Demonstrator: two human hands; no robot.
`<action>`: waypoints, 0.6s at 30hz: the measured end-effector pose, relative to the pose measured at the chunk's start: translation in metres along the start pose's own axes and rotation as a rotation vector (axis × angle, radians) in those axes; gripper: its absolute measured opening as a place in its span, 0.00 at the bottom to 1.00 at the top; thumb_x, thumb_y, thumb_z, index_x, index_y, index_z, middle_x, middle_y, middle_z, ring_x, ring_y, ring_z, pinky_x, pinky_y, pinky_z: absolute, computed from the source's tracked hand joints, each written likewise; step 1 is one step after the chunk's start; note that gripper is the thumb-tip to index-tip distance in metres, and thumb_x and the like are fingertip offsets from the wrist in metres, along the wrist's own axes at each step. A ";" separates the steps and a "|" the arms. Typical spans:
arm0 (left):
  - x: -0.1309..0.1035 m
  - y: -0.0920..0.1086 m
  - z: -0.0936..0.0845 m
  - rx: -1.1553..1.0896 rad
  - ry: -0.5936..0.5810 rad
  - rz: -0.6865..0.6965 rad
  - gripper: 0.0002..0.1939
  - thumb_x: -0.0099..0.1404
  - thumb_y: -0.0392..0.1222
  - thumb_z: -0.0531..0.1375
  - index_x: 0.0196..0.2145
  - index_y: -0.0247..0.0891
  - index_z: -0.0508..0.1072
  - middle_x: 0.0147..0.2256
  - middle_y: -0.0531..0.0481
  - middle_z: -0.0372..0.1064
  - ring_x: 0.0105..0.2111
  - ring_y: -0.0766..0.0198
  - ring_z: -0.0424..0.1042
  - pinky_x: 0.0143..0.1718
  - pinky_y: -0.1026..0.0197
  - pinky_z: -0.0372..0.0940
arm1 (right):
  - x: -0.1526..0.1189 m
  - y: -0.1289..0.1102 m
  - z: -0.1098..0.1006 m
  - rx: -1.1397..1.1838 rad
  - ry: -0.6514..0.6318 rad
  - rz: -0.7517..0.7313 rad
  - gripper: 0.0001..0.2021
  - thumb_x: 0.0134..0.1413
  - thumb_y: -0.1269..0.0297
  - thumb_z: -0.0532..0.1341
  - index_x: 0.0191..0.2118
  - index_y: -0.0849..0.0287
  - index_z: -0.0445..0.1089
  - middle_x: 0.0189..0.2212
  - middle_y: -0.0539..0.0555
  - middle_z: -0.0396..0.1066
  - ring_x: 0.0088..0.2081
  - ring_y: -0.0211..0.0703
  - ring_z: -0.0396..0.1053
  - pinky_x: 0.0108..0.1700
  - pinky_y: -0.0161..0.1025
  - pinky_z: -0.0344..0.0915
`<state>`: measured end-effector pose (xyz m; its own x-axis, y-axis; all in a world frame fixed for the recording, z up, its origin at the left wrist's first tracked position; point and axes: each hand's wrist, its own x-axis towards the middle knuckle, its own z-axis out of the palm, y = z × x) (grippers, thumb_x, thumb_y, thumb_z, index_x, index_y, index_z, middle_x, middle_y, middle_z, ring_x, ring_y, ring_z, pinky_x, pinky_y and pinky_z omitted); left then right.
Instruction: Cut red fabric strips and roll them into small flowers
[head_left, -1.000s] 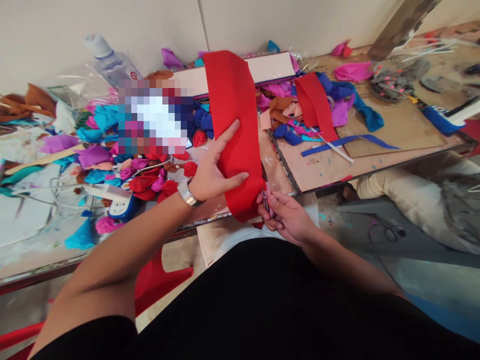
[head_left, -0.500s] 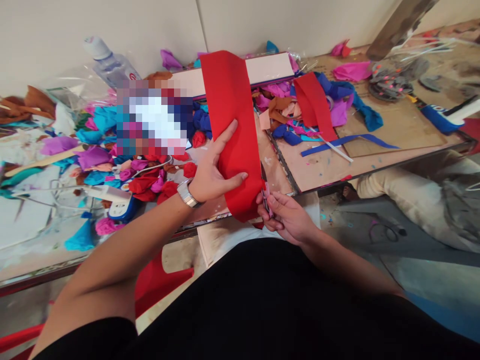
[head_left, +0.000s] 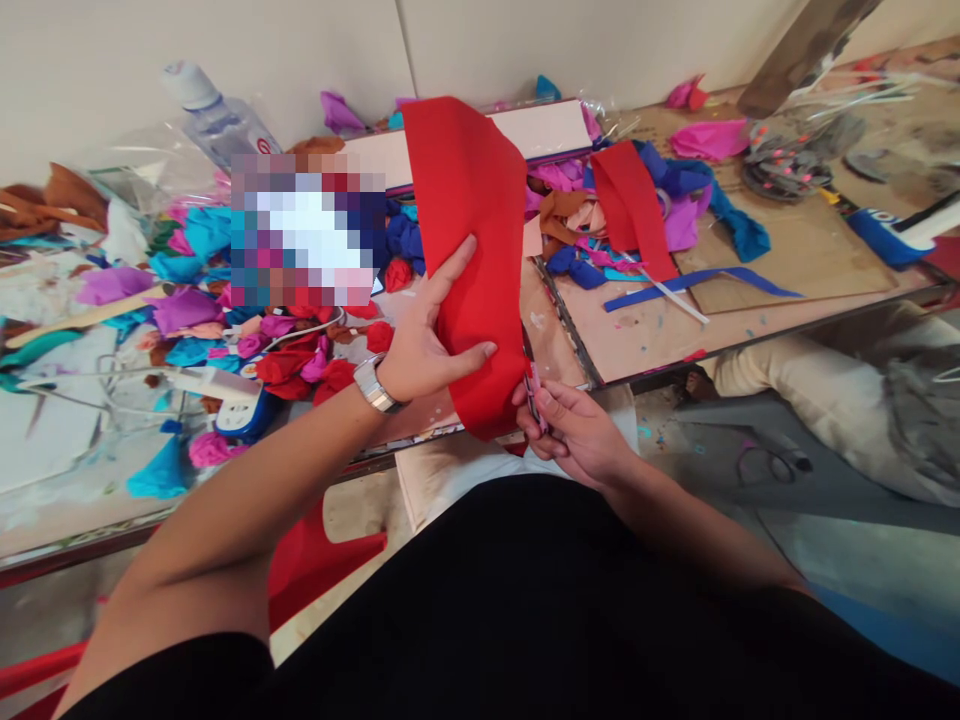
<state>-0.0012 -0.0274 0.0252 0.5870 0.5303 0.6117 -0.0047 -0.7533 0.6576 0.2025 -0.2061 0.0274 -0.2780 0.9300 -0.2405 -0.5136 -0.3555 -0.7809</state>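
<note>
A long, wide strip of red crepe paper (head_left: pixel 476 190) stretches across the table edge in front of me. My left hand (head_left: pixel 421 350) grips its left side, thumb and forefinger lying over the red face while the other fingers are hidden beneath. Close to the strip's lower right edge, my right hand (head_left: pixel 581 432) is closed around small scissors (head_left: pixel 535 395) with pinkish handles. Their dark blades point up along that edge; whether they are touching the paper I cannot tell.
Crumpled coloured paper pieces cover the left table around a blue-and-white power strip (head_left: pixel 244 412). A bottle (head_left: pixel 217 120) stands behind. Farther right lie a folded red strip (head_left: pixel 634 205), a blue strip (head_left: pixel 705 285) and cardboard (head_left: pixel 787 255). A person's leg (head_left: pixel 810 385) shows at right.
The upper right side of the red strip has bulged outward to the right. Both hands and the scissors stay almost where they were.
</note>
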 end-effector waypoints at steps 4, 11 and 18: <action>0.000 0.000 0.000 0.000 0.002 0.000 0.58 0.61 0.69 0.72 0.79 0.53 0.52 0.79 0.46 0.49 0.80 0.33 0.44 0.82 0.28 0.40 | 0.000 0.000 0.000 0.005 0.004 -0.007 0.20 0.64 0.47 0.71 0.45 0.59 0.71 0.25 0.42 0.65 0.17 0.24 0.46 0.22 0.31 0.41; 0.000 -0.003 -0.003 0.056 -0.020 0.025 0.59 0.63 0.71 0.70 0.80 0.52 0.49 0.80 0.45 0.48 0.79 0.34 0.47 0.82 0.32 0.42 | 0.002 0.002 0.000 0.042 -0.001 -0.006 0.20 0.63 0.47 0.72 0.44 0.59 0.71 0.25 0.42 0.66 0.17 0.23 0.46 0.22 0.30 0.42; 0.000 -0.003 -0.002 0.066 -0.013 0.024 0.59 0.62 0.72 0.70 0.80 0.53 0.49 0.79 0.45 0.48 0.79 0.34 0.47 0.81 0.31 0.43 | 0.001 0.002 0.001 0.043 0.005 -0.006 0.20 0.62 0.47 0.72 0.43 0.58 0.70 0.24 0.42 0.66 0.17 0.24 0.46 0.22 0.30 0.42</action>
<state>-0.0029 -0.0243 0.0246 0.5979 0.5072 0.6207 0.0344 -0.7898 0.6124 0.2003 -0.2056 0.0261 -0.2713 0.9324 -0.2388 -0.5498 -0.3538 -0.7566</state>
